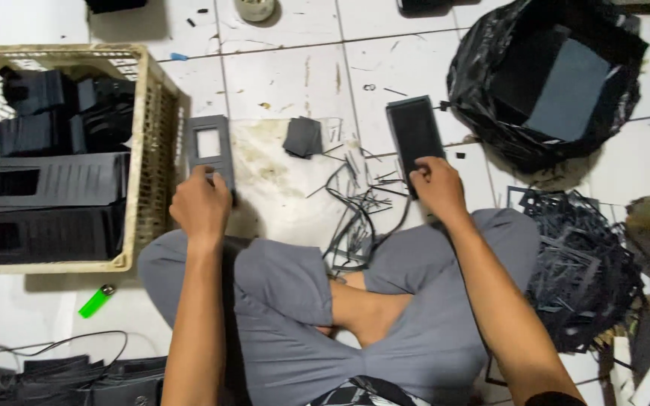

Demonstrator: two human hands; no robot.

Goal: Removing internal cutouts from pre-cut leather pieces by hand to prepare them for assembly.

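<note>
**Black tray and grey frame, one in each hand, both lying long-ways up the floor**

The black tray point(414, 135) lay flat on the white tiled floor point(287, 75), its long axis running away from the person and leaning a touch to the left at the far end. The right hand point(436, 186) sat on its near end, fingers point(420, 174) pressed down and curled onto that near edge. Over on the other side, the grey frame point(210, 150) with its square window pointed the same way, long axis up and away, window at the far end. The left hand point(201, 207) covered its near end, fingers folded together over the lower edge.

Between the two pieces lay a stained white sheet point(280, 180), with a small dark square piece point(302, 137) near its far edge and a tangle of thin black offcut strips point(355, 210) toward the knees.

To the left stood a cream woven plastic basket point(152, 113), stacked with black housings point(47, 180), each with a rectangular opening. A bright green lighter point(96, 301) lay just below the basket. Far right, an open black plastic bag point(483, 83) held flat dark grey sheets point(569, 90). Below it, beside the right knee, a heap of black trimmings point(581, 263) was piled up.
</note>
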